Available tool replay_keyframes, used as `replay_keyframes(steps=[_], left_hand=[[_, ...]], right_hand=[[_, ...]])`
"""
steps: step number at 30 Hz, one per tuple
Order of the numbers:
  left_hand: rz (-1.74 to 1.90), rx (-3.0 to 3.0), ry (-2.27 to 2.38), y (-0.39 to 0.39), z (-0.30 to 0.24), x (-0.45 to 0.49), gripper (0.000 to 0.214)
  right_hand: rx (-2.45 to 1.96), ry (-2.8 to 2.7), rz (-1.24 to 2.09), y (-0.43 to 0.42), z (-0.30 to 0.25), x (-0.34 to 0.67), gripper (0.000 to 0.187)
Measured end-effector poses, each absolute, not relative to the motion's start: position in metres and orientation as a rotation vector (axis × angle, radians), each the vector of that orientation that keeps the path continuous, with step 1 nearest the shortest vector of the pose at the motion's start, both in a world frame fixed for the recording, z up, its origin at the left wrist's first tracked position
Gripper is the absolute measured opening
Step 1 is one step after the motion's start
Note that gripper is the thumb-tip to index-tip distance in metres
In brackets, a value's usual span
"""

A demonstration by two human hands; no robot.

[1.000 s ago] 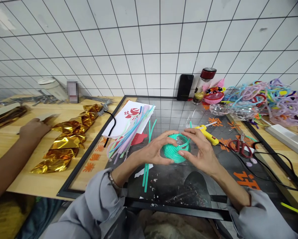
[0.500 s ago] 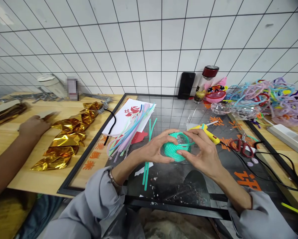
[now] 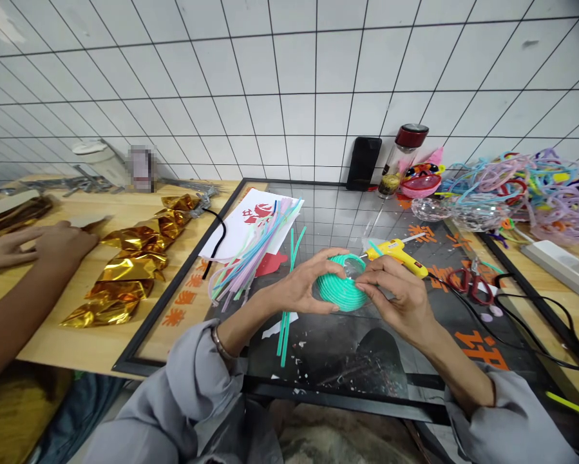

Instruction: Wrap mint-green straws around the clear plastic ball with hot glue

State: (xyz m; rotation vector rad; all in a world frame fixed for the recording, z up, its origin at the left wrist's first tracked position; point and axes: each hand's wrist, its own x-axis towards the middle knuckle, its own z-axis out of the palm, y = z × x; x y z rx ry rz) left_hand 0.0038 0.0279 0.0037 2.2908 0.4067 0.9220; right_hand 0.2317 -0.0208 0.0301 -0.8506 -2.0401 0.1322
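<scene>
A small bowl wound with teal tubing (image 3: pixel 341 291) is held over the dark glass board (image 3: pixel 328 361). My left hand (image 3: pixel 301 289) curls round its left side, thumb under and fingers over the rim. My right hand (image 3: pixel 398 293) grips its right side, fingers pinched at the coil's edge. Loose teal straws (image 3: pixel 285 316) lie just left of the hands. A yellow glue gun (image 3: pixel 399 252) rests right behind my right hand.
Pastel straws (image 3: pixel 250 254) on white paper lie at the left of the board. Red scissors (image 3: pixel 469 283), black cables, a jar (image 3: pixel 399 158), a phone (image 3: pixel 363 163) and a heap of coloured tubes (image 3: pixel 525 187) are at right. Another person's hand (image 3: pixel 52 243) rests by gold foil (image 3: pixel 129 264).
My right hand has closed in on the coil's right edge. The other person's second hand has come into view at far left. The view has drifted slightly.
</scene>
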Motion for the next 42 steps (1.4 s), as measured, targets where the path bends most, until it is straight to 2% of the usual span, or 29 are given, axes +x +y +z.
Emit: replay_keyframes(steps=[4,8,12,27,30,36,42], left_hand=[[0.916,2.284,0.416,0.029,0.002,0.004,0.052],[0.908,2.281,0.424,0.028,0.004,0.003,0.051],[0.897,2.253,0.448,0.027,0.006,0.003,0.052],[0.88,2.247,0.445,0.026,0.006,0.004,0.05],[0.886,2.247,0.444,0.026,0.005,0.004,0.051],[0.912,2.269,0.427,0.027,0.002,0.003,0.052],[0.91,2.273,0.438,0.026,0.003,0.003,0.051]], right_hand=[[-0.861,-2.039,0.167,-0.021,0.031,0.231,0.014],[-0.877,-2.031,0.192,-0.022,0.032,0.232,0.005],[-0.968,-1.993,0.2,-0.022,0.028,0.231,0.009],[-1.112,-2.038,0.169,-0.027,0.023,0.219,0.009],[-1.14,-1.996,0.186,-0.028,0.023,0.216,0.014],[-1.157,-1.926,0.235,-0.026,0.021,0.213,0.043],[-1.142,-1.969,0.206,-0.024,0.024,0.211,0.038]])
